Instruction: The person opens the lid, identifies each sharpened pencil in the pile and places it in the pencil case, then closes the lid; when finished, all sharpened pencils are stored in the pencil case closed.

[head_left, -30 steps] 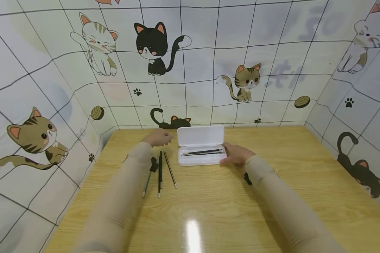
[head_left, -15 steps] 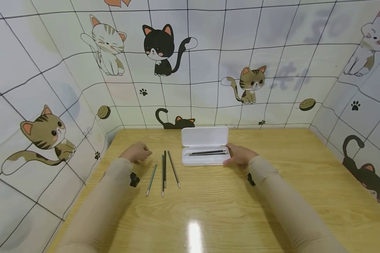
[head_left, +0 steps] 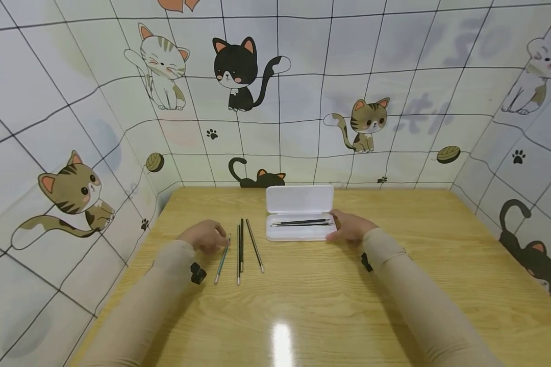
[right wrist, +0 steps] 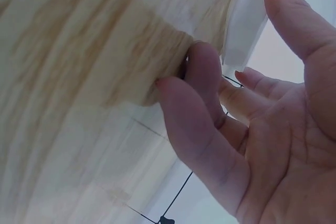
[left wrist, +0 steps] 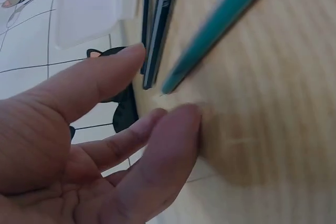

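The left hand [head_left: 205, 236] has come back from beside the white case [head_left: 299, 212] to the far end of the teal pencil [head_left: 222, 259], fingers relaxed and gripping nothing (tips just beside it). The right hand [head_left: 351, 226] rests open against the case's right end.

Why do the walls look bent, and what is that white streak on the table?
Head view: the wide lens bows the grid lines, and the streak is lamp glare on the glossy table. Left wrist view: the teal pencil is smeared and out of focus. Right wrist view: the wood grain blurs.
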Motion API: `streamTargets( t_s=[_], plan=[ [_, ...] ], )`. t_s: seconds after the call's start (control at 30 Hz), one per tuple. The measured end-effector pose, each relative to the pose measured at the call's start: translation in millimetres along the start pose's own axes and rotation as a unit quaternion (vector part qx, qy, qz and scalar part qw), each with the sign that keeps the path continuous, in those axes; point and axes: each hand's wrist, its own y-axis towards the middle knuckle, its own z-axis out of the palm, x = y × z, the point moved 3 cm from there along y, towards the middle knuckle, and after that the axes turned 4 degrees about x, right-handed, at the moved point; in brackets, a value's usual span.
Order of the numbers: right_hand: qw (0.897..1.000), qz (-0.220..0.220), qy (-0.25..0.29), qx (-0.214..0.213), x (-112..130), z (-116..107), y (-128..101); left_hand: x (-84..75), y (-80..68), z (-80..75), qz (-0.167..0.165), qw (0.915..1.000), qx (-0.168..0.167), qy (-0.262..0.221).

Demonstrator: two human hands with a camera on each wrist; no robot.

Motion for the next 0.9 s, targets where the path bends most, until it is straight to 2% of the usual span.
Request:
streamTargets(
  t_s=[0.17,0.33,0.5,0.6,0.8,0.9],
  plan=[
    [1.000,-0.001,0.001,0.000,0,0,-2,1.9,2.7,7.2,-0.007,0.9997,-0.022,0.012],
    [1.000,-0.001,0.003,0.000,-2,0,-2,1.4,4.7,14.1,0.004,0.9993,-0.031,0.018],
    [1.000,0.001,0.026,0.017,-6,1,-4,1.1,4.1,18.2,-0.004,0.9991,-0.039,0.014],
    [0.999,0.007,0.043,0.027,-8,2,-4,0.6,3.1,19.4,-0.002,0.9990,-0.045,0.009],
    [0.999,-0.005,0.030,0.012,-5,2,-5,4.1,4.0,17.3,0.003,0.9985,-0.055,0.002],
    [1.000,-0.008,0.028,0.010,-2,1,-6,6.0,3.4,14.2,0.002,0.9983,-0.056,0.019]
  ],
)
